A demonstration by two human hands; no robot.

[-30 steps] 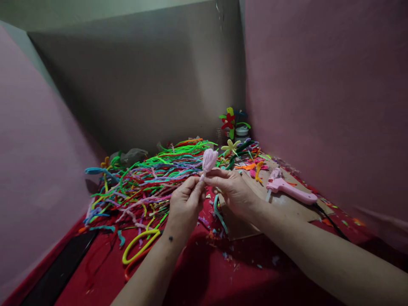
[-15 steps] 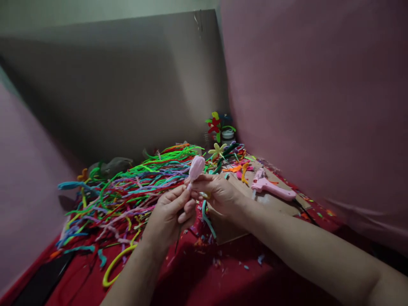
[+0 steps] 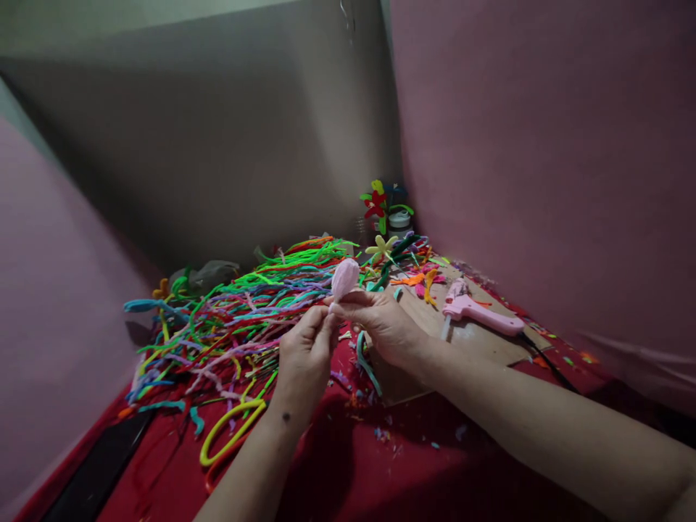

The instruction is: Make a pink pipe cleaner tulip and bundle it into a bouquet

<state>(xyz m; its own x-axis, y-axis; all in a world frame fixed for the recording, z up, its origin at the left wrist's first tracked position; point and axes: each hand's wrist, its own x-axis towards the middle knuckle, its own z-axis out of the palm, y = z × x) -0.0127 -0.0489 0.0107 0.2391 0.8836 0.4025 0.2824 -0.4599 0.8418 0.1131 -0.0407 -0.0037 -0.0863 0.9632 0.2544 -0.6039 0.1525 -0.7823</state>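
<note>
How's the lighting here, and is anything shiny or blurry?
Head view: dim overall, with a paler streak on the grey wall; head view: dark shadow on the red cloth below the left hand, faint sheen on the cardboard by the pink glue gun; head view: pink fuzzy bud pale, tiny scraps rather soft.

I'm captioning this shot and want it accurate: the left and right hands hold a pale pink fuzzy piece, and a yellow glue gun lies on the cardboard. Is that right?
One fix: the glue gun is pink, not yellow, as the head view shows. It does lie on the cardboard, and the left hand and right hand do hold the pale pink fuzzy piece.
</note>
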